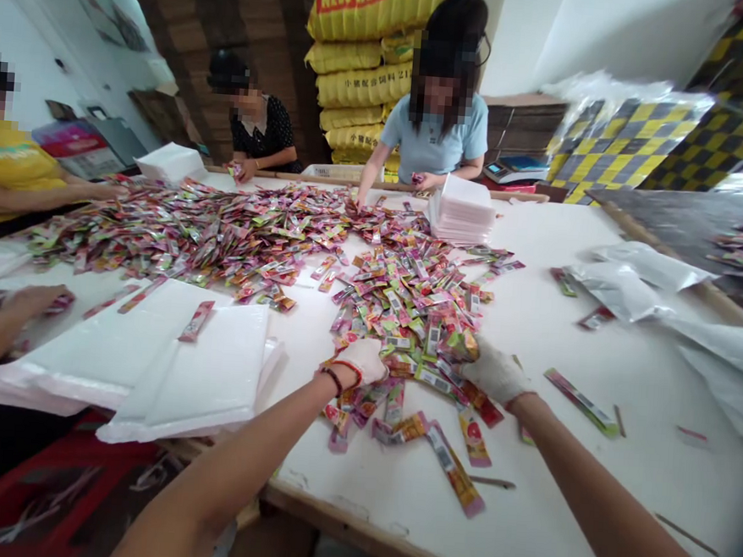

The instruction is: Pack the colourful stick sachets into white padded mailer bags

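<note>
My left hand (361, 361) wears a white glove and rests on the near edge of a heap of small colourful sachets (408, 306), fingers curled into them. My right hand (492, 370), also gloved, presses into the same heap from the right and grips a few sachets at its fingertips. Loose sachets (453, 467) lie scattered on the white table (564, 343) just in front of both hands. A red cord and a dark band circle my left wrist.
Stacks of white bags (199, 377) lie at the near left and another stack (462, 208) at the far side. Several other people sit around the table; one person's hand (30, 299) reaches in at left. Clear plastic wrap (638, 280) lies at right. Yellow sacks (361, 57) are piled behind.
</note>
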The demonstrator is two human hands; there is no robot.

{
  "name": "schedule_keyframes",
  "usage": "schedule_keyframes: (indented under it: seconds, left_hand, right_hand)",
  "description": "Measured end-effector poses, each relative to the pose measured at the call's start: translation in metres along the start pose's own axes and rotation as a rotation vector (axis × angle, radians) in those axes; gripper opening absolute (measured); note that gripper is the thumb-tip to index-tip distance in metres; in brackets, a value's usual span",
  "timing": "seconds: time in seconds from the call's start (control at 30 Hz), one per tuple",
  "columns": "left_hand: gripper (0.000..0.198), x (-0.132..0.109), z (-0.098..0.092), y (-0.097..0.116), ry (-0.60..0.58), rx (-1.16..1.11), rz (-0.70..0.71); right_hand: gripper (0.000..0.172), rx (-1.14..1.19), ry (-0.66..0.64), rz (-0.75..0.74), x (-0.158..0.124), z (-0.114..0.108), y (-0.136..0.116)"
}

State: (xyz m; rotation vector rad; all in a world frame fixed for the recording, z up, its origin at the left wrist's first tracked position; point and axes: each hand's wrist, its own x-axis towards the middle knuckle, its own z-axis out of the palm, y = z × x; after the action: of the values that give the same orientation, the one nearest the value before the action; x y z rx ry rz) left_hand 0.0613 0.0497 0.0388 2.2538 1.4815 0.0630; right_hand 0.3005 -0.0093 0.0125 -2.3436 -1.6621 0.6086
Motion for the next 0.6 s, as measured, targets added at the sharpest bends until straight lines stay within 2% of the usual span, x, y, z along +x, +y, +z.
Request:
schedule_keyframes:
  seconds: [0.13, 0.23, 0.33, 0.43, 0.53, 0.6]
  left_hand:
    - [0.034, -0.004, 0.004, 0.003, -0.045, 0.025, -0.033]
    - [0.031, -0.006, -0.008, -0.007, -0.056, 0.044, -0.072]
    - [0.029, -0.005, -0.031, -0.021, -0.032, 0.068, -0.067]
    - [0.046, 0.001, -0.049, -0.028, 0.043, 0.043, 0.047]
    - [0.045, 0.015, -0.040, -0.022, 0.060, 0.033, 0.154]
    - [0.040, 0.024, -0.019, -0.015, 0.054, 0.062, 0.222]
  right_hand:
    - [0.021, -0.061, -0.098, 0.026, 0.001, 0.005, 0.001]
    - [0.012, -0.059, -0.104, 0.051, -0.007, -0.006, 0.012]
    - [0.015, 0.193, -0.018, 0.052, -0.013, -0.022, 0.017]
    - [0.020, 0.564, 0.050, 0.071, -0.011, -0.027, 0.003]
    - [0.027, 0.678, 0.063, 0.042, -0.002, -0.013, -0.024]
    - [0.036, 0.557, 0.104, 0.034, 0.005, 0.003, -0.039]
